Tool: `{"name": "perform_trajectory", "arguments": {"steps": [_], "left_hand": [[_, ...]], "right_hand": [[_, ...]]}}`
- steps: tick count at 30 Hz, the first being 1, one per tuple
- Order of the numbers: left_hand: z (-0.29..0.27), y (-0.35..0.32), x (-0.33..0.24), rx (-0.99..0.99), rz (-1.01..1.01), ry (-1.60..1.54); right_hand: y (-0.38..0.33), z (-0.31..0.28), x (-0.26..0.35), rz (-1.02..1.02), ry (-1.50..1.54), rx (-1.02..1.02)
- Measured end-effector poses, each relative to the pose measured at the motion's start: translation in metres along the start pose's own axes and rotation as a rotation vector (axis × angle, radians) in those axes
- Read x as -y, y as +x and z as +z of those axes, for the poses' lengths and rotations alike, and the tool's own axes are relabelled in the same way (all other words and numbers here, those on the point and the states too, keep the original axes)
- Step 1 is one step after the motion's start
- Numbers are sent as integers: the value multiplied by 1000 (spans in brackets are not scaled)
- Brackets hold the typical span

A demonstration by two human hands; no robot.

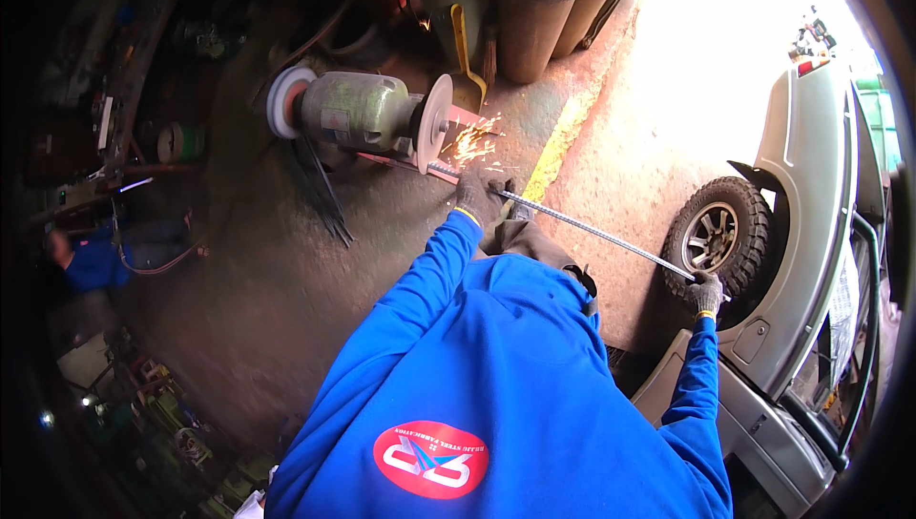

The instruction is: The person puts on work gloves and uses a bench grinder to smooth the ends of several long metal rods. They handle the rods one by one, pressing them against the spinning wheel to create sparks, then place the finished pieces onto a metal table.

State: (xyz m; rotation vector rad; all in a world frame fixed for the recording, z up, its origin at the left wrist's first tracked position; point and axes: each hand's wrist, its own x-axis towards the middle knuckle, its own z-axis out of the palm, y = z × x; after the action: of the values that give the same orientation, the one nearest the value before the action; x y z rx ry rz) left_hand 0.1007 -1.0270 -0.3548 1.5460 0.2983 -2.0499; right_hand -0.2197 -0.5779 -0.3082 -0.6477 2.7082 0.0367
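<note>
A long ribbed steel rod [601,234] slants across in front of me, held in both gloved hands. My left hand [480,197] is closed around it close to the grinder; my right hand [706,294] grips it near its far right end, beside a vehicle's tyre. The green bench grinder [361,111] has a large disc wheel [436,123] on its right and a pale wheel [286,102] on its left. Orange sparks [472,144] fly off beside the large disc, just above my left hand. The rod's left end is at the disc; exact contact is hidden.
A silver vehicle [792,204] with a chunky tyre [679,233] stands at the right. Tall cylinders [541,13] and a yellow dustpan [466,88] are beyond the grinder. Dark thin rods [327,197] hang below it. A person in blue [97,261] is at the far left.
</note>
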Motion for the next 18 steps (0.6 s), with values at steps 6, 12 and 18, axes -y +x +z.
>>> {"name": "perform_trajectory", "arguments": {"steps": [6, 12, 18], "left_hand": [[-15, 20, -4, 64, -41, -6], [-29, 4, 2, 222, -27, 129], [8, -169, 66, 777, -235, 656]], "right_hand": [[-12, 6, -7, -31, 36, -97], [-41, 11, -6, -27, -45, -38], [-134, 90, -38, 330, -67, -113]]}}
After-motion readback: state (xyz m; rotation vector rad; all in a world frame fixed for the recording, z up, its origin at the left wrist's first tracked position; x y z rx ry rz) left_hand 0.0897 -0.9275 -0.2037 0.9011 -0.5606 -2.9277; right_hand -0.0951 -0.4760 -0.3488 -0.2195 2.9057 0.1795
